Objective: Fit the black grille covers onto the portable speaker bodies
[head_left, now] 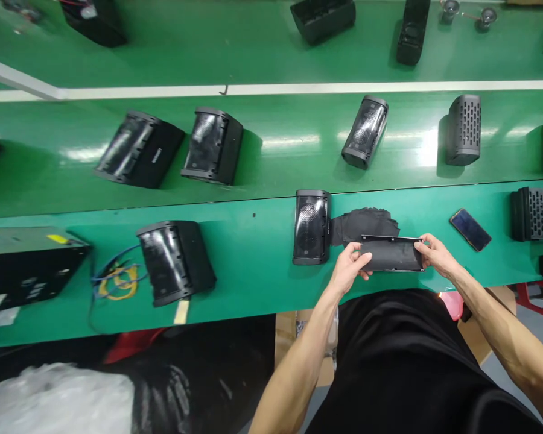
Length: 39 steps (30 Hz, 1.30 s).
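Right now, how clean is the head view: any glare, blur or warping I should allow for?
Head view: overhead lights leave bright glare streaks on the green belt, strongest beside the perforated speaker; the wide lens bows the white divider line; the left edge is soft and smeared around the black box; both hands and the black panel they hold are sharp.

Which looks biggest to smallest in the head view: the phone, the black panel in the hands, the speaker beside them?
1. Speaker, standing just left of the hands.
2. Black panel, nearly as long but thinner; a close call.
3. Phone, clearly smallest.
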Tool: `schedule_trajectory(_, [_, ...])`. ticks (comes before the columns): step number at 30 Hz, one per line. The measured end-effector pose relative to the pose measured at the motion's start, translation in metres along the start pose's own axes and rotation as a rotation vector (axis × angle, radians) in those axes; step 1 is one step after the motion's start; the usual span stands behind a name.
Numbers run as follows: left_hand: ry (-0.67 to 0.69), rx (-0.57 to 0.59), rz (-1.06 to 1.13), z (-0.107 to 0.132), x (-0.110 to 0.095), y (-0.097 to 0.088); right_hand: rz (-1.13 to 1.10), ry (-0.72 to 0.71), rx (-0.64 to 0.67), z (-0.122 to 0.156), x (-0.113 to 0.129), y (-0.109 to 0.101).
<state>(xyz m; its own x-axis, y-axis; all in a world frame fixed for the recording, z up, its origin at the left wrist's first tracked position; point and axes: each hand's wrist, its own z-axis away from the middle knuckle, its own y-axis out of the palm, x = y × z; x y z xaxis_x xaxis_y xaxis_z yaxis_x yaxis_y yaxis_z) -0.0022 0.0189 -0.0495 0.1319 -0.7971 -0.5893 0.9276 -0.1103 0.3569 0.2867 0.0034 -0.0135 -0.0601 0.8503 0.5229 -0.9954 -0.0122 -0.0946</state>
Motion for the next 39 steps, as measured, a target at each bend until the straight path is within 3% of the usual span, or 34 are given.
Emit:
schedule_trajectory(8, [-0.008, -0.016, -0.008, 0.006, -0.020, 0.008, -0.182, -0.070, 0.029, 0.022, 0.014, 0.009])
schedule_trajectory(39, [-0.067, 0.053, 0.072, 0.009, -0.017, 0.020, -0.073, -0.100, -0.072, 0.021, 0.007, -0.007])
